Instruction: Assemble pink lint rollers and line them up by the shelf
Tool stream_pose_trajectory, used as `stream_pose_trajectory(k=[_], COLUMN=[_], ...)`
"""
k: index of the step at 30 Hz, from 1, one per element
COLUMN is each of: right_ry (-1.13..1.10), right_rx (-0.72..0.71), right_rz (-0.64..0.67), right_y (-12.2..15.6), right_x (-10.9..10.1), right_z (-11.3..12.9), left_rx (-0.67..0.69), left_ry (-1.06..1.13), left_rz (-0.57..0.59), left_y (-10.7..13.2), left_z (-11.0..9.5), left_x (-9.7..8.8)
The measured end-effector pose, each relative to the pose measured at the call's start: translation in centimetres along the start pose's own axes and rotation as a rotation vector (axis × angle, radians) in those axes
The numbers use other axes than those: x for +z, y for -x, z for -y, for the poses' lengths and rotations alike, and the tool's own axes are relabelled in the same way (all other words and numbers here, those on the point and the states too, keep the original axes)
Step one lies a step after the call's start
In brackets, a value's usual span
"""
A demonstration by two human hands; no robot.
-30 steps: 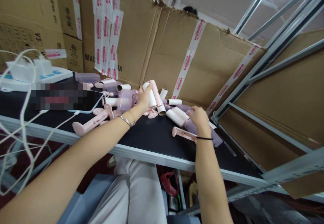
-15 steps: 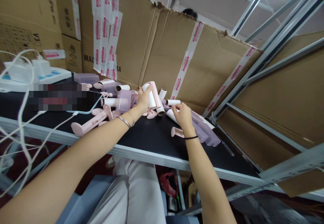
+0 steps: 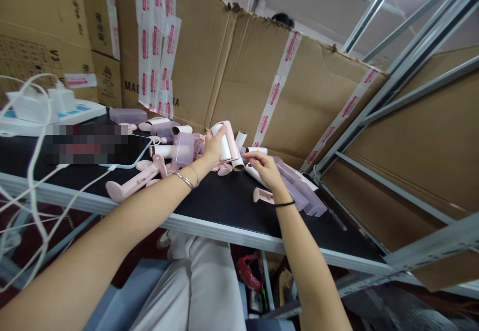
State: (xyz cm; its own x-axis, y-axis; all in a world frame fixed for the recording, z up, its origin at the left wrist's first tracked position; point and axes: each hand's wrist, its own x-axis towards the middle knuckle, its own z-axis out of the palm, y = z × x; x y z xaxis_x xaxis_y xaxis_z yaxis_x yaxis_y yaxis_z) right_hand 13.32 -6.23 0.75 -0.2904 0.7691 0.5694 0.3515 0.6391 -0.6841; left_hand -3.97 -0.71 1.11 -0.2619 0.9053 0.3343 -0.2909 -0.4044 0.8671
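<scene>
My left hand [image 3: 214,147] is closed around a pink roller holder [image 3: 232,140] with a white roll [image 3: 225,147] in it, held up over the pile at the back of the table. Just right of it, my right hand [image 3: 265,169] reaches leftward with fingers stretched out and apart, and nothing shows in them. Below its fingers lies a white roll [image 3: 256,174]; another white roll [image 3: 257,151] lies behind. A small pink holder [image 3: 263,195] rests beside my right wrist. An upright cardboard-cored roll [image 3: 238,164] stands below the held piece.
Translucent purple covers [image 3: 182,149] and pink parts lie left, with a long pink holder [image 3: 135,181] in front. More purple covers [image 3: 313,205] lie right. A tablet [image 3: 138,157], cables and a power strip [image 3: 88,110] occupy the left. Cardboard [image 3: 202,61] walls the back; metal shelving [image 3: 368,96] stands right.
My right hand has moved left toward the held roller holder, and its fingers have stretched out from a pinched shape. My left hand has hardly moved.
</scene>
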Motion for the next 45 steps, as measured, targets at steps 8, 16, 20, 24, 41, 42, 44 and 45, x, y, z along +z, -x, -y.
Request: stream_pose_trajectory(k=[8, 16, 20, 24, 41, 42, 44, 45], right_ry=[-0.368, -0.476, -0.51, -0.536, -0.516, -0.538, -0.58, -0.588], right_rx=[0.183, 0.258, 0.232, 0.211, 0.116, 0.115, 0.112, 0.11], right_rz=[0.006, -0.191, -0.275, -0.322, -0.216, -0.203, -0.174, -0.165], right_y=[0.0, -0.3, -0.7, -0.9, -0.4, -0.4, -0.4, -0.4], right_x=[2.9, 3.0, 2.6, 2.5, 3.0, 2.9, 2.6, 2.4], right_z=[0.1, -0.7, -1.3, -1.4, -0.8, -0.7, -0.6, -0.6], left_rx=[0.235, 0.514, 0.089, 0.183, 0.327, 0.335, 0.35, 0.361], left_ry=[-0.071, -0.958, -1.197, -1.155, -0.081, -0.079, -0.081, -0.08], left_rz=[0.296, 0.104, -0.032, -0.013, 0.512, 0.512, 0.514, 0.512], left_y=[2.7, -0.7, -4.1, -4.5, 1.1, 1.0, 0.9, 0.9], left_z=[-1.3, -4.6, -4.4, -4.8, -1.8, -1.7, -1.6, -1.6], left_x=[1.1, -3.4, -7.4, -7.4, 0.0, 0.0, -0.1, -0.2])
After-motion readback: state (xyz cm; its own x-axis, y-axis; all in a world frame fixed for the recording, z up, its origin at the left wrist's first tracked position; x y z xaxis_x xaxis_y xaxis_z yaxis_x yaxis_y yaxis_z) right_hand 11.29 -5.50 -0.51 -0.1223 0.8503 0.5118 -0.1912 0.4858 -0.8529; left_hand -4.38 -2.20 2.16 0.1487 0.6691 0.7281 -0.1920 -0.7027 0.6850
